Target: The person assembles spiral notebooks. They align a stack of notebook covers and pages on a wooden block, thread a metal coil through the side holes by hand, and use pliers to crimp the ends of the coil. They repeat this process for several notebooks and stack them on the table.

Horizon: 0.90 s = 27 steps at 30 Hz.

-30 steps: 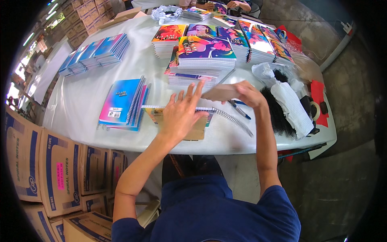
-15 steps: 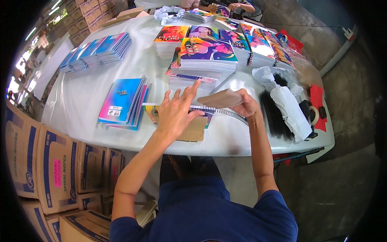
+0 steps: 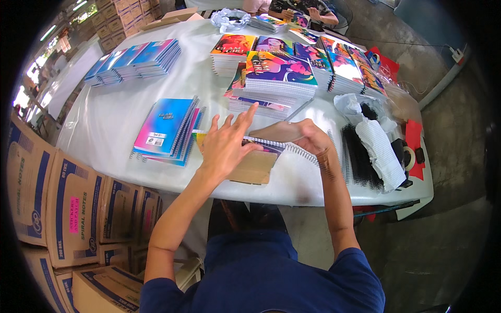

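Observation:
A spiral notebook [image 3: 255, 164] with a brown cardboard back lies at the near edge of the white table [image 3: 104, 125]. My left hand [image 3: 227, 143] rests flat on it with fingers spread. My right hand [image 3: 310, 136] grips a brown cover sheet [image 3: 274, 131] at its right end, lifted above the notebook's wire spiral [image 3: 300, 152]. A stack of blue and pink notebooks [image 3: 167, 128] sits just left of my left hand.
Stacks of colourful notebooks [image 3: 282, 78] fill the table's middle and far right. Blue notebooks [image 3: 135, 60] lie far left. Black spiral coils [image 3: 357, 159] and white wrapping [image 3: 381, 151] sit at the right. Cardboard boxes [image 3: 68, 208] stand on the floor at left. Another person's hand [image 3: 318, 15] works at the far end.
The right hand has lifted the brown cover sheet higher and drawn it over the notebook. The left hand has stayed spread on the notebook, shifting slightly.

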Available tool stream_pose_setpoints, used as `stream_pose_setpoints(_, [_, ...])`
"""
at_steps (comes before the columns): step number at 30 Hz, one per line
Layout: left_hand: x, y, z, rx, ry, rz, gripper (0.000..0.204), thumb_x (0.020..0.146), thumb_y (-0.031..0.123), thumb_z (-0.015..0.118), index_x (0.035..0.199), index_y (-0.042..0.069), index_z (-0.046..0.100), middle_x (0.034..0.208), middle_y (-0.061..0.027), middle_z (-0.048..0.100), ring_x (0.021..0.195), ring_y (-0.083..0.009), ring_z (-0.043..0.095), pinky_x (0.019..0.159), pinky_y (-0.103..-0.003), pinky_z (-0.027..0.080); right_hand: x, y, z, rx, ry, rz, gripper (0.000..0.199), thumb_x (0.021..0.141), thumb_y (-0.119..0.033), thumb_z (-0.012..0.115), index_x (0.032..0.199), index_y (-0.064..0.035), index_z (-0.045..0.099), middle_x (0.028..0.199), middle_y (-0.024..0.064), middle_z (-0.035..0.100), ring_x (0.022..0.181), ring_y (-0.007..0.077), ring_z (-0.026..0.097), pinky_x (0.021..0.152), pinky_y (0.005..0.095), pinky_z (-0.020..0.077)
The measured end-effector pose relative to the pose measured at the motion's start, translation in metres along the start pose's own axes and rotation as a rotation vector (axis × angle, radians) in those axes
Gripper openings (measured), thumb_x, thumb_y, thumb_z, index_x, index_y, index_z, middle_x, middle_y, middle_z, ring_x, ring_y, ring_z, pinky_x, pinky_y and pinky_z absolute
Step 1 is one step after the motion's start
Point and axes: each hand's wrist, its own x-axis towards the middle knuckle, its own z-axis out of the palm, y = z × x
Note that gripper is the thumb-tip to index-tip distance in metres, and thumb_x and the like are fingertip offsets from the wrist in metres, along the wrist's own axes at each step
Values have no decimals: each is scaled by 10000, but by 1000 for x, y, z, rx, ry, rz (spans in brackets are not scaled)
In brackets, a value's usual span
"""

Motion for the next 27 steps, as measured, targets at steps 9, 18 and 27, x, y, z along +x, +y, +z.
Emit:
stream_pose_setpoints(9, [-6,-8,-6,18,-66,-32,1031,658,449,767,1498,238,208,1250,-137,593,1162,-349,562,1007,-528,369,23,-5,12,-378,26,123,529,823,-426,705,1034,58,673,1203,189,611,1124,237,557,969,377,421])
stream_pose_setpoints(18, [-10,-18,-19,42,-25,-86,1022,634,397,802,1486,240,260,1308,-89,567,1212,-383,513,1044,-526,329,42,5,3,-392,-13,51,508,874,-378,659,1044,101,658,1253,207,569,1122,244,549,977,381,399])
stream_pose_setpoints(27, [-23,-37,-27,84,127,-158,1047,639,370,812,1494,201,233,1464,-134,380,1391,-400,242,1067,-541,281,51,10,19,310,52,-36,477,883,-377,646,1062,65,661,1240,182,597,1122,239,558,979,366,412])
